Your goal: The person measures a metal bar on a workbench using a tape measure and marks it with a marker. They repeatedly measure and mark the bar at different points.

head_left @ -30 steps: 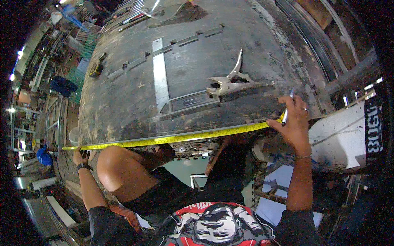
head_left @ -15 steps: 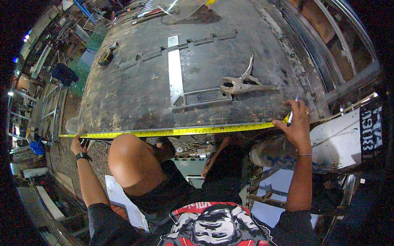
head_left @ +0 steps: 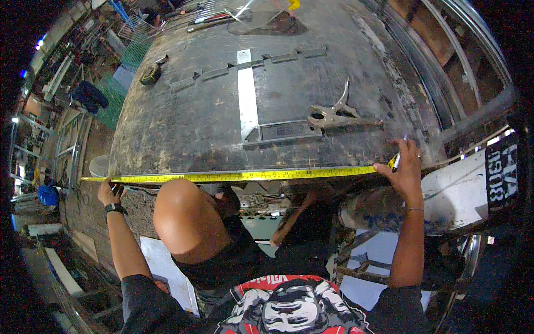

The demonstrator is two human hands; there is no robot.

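A yellow tape measure blade [head_left: 245, 176] runs straight along the near edge of the worktable, above a raised bare knee. At the table's left corner my left hand [head_left: 109, 193], with a dark watch on its wrist, is closed on the blade; a short end sticks out past it. Near the right corner my right hand [head_left: 405, 167] pinches the other part of the blade. The same hand also holds a white-bodied marker [head_left: 396, 162] upright between its fingers. A thin grey metal strip [head_left: 222, 173] appears to lie along the blade's far side.
On the dark worktable [head_left: 200, 122] lie locking pliers [head_left: 339, 111], a flat shiny metal bar [head_left: 247, 94], a small metal frame [head_left: 289, 132], a notched strip [head_left: 217, 72] and another tape measure [head_left: 150, 73]. A white sack-like bundle [head_left: 453, 192] stands by my right forearm. Long metal profiles [head_left: 411, 67] line the right side.
The table and its tools sit slightly further right and lower in the picture, as the view has shifted. Both hands keep their hold on the tape blade.
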